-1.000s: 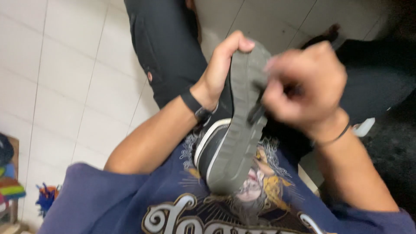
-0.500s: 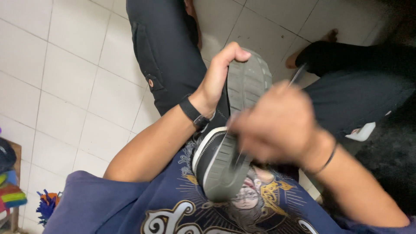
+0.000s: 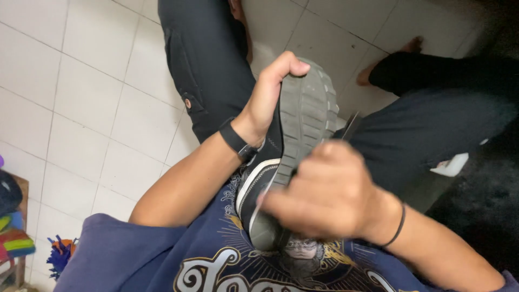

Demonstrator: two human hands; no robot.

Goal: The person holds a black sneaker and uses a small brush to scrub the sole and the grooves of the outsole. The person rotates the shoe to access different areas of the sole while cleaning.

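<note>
Turned sole-up over the lap, a dark shoe (image 3: 294,146) was held against the person's chest, its heel end resting on the printed front of a blue shirt (image 3: 135,259) and its toe pointing away toward the floor. The sole was grey and ridged with cross grooves, worn dull, and a white band ran along the black upper near the heel. The left hand (image 3: 270,94) was wrapped around the toe end, the thumb hooked over the sole's edge and the fingers hidden behind the upper; a black band (image 3: 238,143) was worn on that wrist. The right hand (image 3: 324,197) was clenched over the lower half of the sole, blurred, and a thin dark stick-like tool (image 3: 350,127) was seen poking out past its knuckles toward the shoe; what kind of tool could not be told. A thin black cord (image 3: 399,227) circled the right wrist. The middle of the shoe was covered by that hand. Black trousers (image 3: 211,70) were stretched out on a floor of white tiles (image 3: 81,108), one bare foot (image 3: 386,62) showing at the far right. A small white object (image 3: 451,165) lay beside the right leg. At the left edge, bright folded cloth (image 3: 16,243) and a blue fringed item (image 3: 59,257) were partly visible.
</note>
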